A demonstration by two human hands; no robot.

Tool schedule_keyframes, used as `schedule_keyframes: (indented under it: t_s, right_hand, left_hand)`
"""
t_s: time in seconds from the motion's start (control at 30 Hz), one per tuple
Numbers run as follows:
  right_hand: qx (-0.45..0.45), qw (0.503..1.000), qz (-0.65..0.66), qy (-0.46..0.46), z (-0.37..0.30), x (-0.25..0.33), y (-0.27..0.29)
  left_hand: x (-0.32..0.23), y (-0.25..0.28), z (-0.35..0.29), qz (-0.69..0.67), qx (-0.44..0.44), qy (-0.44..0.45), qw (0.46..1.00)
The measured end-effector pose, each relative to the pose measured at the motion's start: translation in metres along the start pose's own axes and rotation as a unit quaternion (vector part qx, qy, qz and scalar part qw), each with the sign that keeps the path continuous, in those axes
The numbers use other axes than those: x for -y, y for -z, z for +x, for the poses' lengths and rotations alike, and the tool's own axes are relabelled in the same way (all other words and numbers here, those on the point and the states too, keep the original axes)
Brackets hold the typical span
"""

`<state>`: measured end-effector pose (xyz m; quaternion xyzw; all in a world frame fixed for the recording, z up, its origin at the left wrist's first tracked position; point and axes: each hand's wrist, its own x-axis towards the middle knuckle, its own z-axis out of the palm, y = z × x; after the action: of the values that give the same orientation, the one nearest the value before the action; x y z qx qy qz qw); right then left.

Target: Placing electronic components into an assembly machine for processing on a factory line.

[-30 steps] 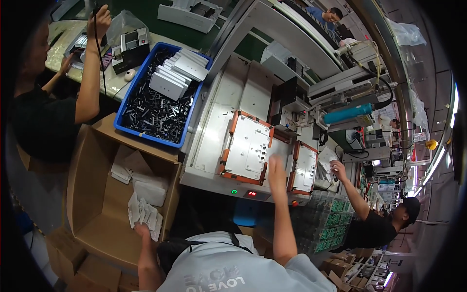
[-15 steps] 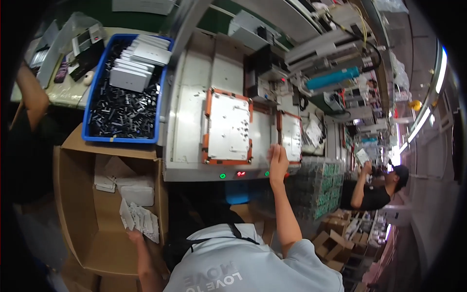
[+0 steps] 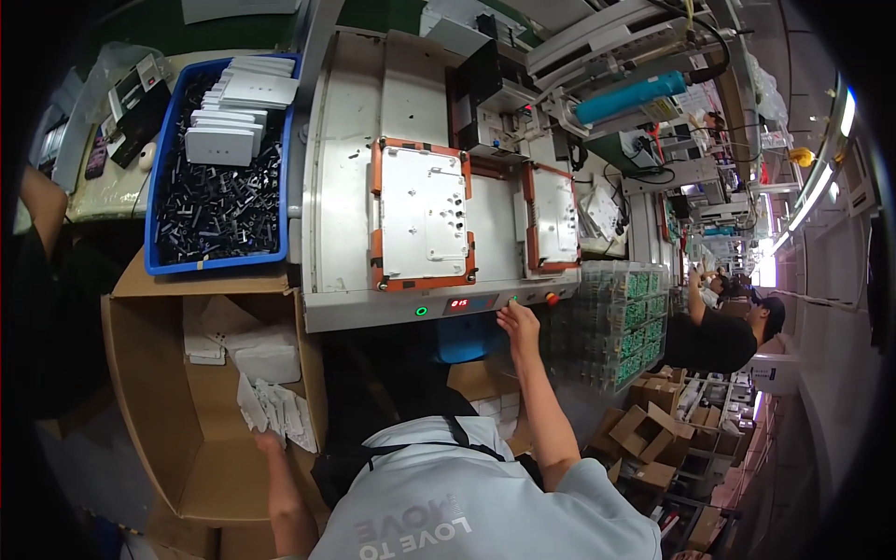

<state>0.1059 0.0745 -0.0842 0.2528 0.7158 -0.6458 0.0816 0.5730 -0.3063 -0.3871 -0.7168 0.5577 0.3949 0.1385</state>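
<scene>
My right hand (image 3: 521, 325) is at the front edge of the machine, its fingertips at the right green button (image 3: 512, 301). It holds nothing and its fingers are loosely bent apart. Down at the left, my left hand (image 3: 269, 441) grips several thin white plastic panels (image 3: 278, 412) over the open cardboard box (image 3: 217, 484); its fingers are partly hidden beneath them. On the machine bed, a white panel (image 3: 423, 213) with small dark fittings lies in an orange-edged fixture (image 3: 377, 224). A second white panel (image 3: 555, 219) sits in another such fixture to its right.
A blue tray (image 3: 217, 266) of small black parts and stacked white panels stands left of the machine. Beyond the beds is a teal cylinder (image 3: 631, 97). Clear racks of green boards (image 3: 637, 322) stand at right. Co-workers are on both sides; a red knob (image 3: 552, 299) juts forward.
My right hand has come down and back from the right fixture to the front panel's button. The view has shifted a little; my left hand still holds the white panels over the box.
</scene>
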Motion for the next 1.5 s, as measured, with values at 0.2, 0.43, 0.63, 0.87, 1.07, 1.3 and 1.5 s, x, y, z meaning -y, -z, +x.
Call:
schedule_keyframes:
  t_s: [0.2,0.43,0.63,0.87,1.07,1.3,1.5]
  right_hand:
    - [0.057,0.965,-0.195,0.164,-0.030,0.058,-0.055]
    - [0.139,0.911,-0.297,0.251,-0.053,0.105,-0.152]
    - [0.072,0.880,-0.326,0.338,0.019,0.157,-0.221]
    - [0.044,0.850,-0.364,0.379,0.048,0.153,-0.225]
    - [0.091,0.793,-0.473,0.373,-0.014,0.102,-0.179]
    - [0.092,0.922,-0.185,0.327,-0.050,0.115,-0.184]
    - [0.138,0.957,-0.064,0.246,-0.063,0.173,-0.094]
  left_hand:
    - [-0.031,-0.001,-0.017,0.018,0.020,0.004,1.000]
    - [0.060,-0.016,0.077,-0.581,0.108,0.157,0.791]
    - [0.022,-0.010,0.039,-0.434,0.035,0.296,0.850]
    - [0.033,-0.010,0.044,-0.572,0.086,0.304,0.757]
    - [0.076,-0.013,0.030,-0.458,-0.043,-0.078,0.885]
    - [0.032,0.031,-0.002,-0.858,0.061,0.073,0.506]
    - [-0.033,0.052,-0.028,-0.875,0.083,-0.039,0.476]
